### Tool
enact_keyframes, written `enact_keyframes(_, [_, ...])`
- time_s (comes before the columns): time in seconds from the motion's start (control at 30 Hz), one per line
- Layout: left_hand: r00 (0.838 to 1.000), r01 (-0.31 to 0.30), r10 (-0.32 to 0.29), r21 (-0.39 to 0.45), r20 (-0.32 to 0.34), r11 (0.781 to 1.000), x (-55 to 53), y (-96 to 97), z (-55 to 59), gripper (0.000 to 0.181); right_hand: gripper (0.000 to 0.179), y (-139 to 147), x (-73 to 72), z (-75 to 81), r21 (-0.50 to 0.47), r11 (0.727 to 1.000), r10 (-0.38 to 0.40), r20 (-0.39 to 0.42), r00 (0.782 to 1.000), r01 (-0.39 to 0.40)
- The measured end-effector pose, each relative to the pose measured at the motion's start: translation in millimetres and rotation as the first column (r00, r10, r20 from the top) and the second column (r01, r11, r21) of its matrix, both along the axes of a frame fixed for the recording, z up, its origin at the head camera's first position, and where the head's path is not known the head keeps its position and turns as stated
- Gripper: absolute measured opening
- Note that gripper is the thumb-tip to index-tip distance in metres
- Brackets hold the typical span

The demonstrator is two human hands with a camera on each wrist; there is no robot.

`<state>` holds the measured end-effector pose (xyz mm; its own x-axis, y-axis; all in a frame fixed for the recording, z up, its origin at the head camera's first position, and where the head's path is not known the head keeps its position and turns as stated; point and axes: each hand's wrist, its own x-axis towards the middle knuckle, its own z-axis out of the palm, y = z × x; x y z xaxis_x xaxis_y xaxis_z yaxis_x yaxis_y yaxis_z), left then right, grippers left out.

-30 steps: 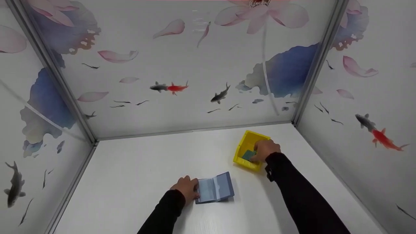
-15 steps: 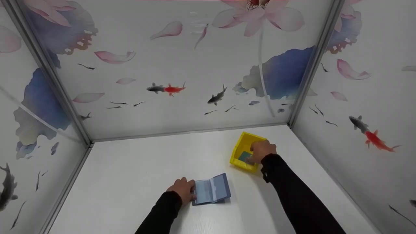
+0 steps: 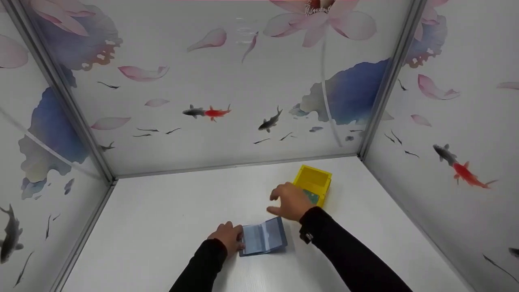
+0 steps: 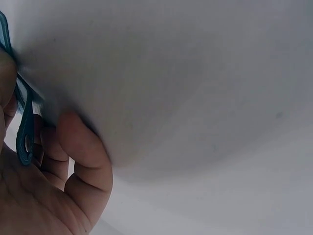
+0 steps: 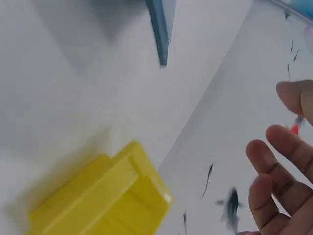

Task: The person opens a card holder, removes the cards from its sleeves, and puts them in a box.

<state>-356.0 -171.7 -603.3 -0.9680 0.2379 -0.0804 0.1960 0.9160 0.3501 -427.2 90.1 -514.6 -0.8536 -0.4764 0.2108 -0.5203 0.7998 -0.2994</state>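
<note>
A blue-grey card holder (image 3: pixel 253 240) with clear sleeves stands open like a book on the white table. My left hand (image 3: pixel 227 237) pinches its left edge; in the left wrist view, fingers curl round its teal edge (image 4: pixel 25 139), which bears a snap button. My right hand (image 3: pixel 290 201) is in the air between the card holder and a yellow bin (image 3: pixel 317 175), its fingers loosely spread with nothing between them. Inside the bin lies a green card (image 3: pixel 312 197), partly hidden behind that hand. The right wrist view has the bin's yellow wall (image 5: pixel 93 196) below the open right hand (image 5: pixel 283 181).
White panels (image 3: pixel 219 142) printed with fish, petals and lotus leaves rise behind the table (image 3: pixel 162 219) and on both sides. Grey metal posts (image 3: pixel 375 101) stand at the corners. The yellow bin sits near the back right corner.
My right hand has come out of the yellow bin and moved left toward the card holder, leaving the green card inside. The left hand keeps its hold on the card holder.
</note>
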Motion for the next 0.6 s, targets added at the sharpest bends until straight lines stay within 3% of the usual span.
enact_keyframes(0.17, [1.0,0.008,-0.008,0.002,0.029,1.0,1.2,-0.8,5.3,0.035,0.045,-32,21.3,-27.0,0.078,0.981,0.167,0.15,0.975,-0.18])
enact_keyframes(0.27, [0.999,0.027,-0.027,0.008,0.029,1.0,-0.1,-2.7,3.7,0.033,0.054,-46,28.4,-43.1,0.099,0.966,0.22,0.181,0.959,-0.24])
enact_keyframes(0.43, [0.999,0.05,-0.05,0.02,0.007,0.999,-1.9,-4.6,-0.4,0.032,0.064,-58,33.8,-59.1,0.103,0.959,0.247,0.162,0.955,-0.265])
enact_keyframes(0.6, [0.999,0.048,-0.048,0.013,-0.001,0.999,-1.6,-4.3,2.6,0.03,0.062,-59,34.9,-61.7,0.075,0.968,0.221,0.192,0.956,-0.238])
